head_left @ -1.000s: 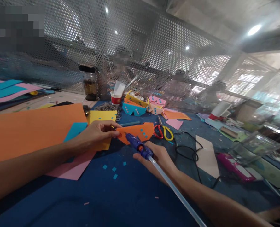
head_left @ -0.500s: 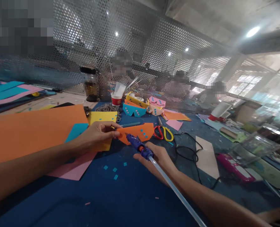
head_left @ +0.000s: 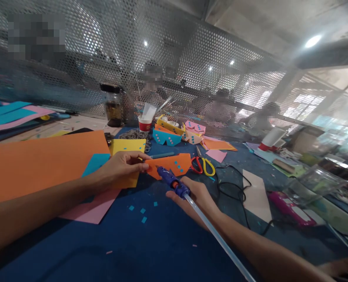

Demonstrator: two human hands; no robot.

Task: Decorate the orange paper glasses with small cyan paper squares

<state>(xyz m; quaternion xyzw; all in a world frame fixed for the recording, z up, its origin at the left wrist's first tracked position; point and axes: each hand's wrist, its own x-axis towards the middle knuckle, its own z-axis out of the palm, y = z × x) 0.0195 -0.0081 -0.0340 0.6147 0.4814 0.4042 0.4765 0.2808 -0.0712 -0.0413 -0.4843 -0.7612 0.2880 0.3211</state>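
My left hand [head_left: 129,164] pinches the left end of an orange paper cutout [head_left: 184,159], which has small blue squares on its right part. In my right hand [head_left: 199,196] is a blue hot glue gun [head_left: 169,178], a long clear glue stick [head_left: 218,233] running out of its back. The gun's tip points at the cutout's left part; whether it touches cannot be made out. Several loose blue paper squares [head_left: 143,211] lie on the table below. Scissors [head_left: 209,167] with red and yellow handles rest just right of the cutout.
Orange [head_left: 44,164] and yellow sheets [head_left: 128,145] lie at left. Behind stand finished-looking paper masks [head_left: 166,137], a red-white cup [head_left: 145,124] and a dark-lidded jar [head_left: 113,107]. A black cord [head_left: 231,166], a pale sheet [head_left: 254,192] and a magenta object [head_left: 293,209] are at right. People show beyond the perforated screen.
Both hands, the cutout and the glue gun look the same as before. Only the camera view and a person behind the screen at left have shifted slightly.
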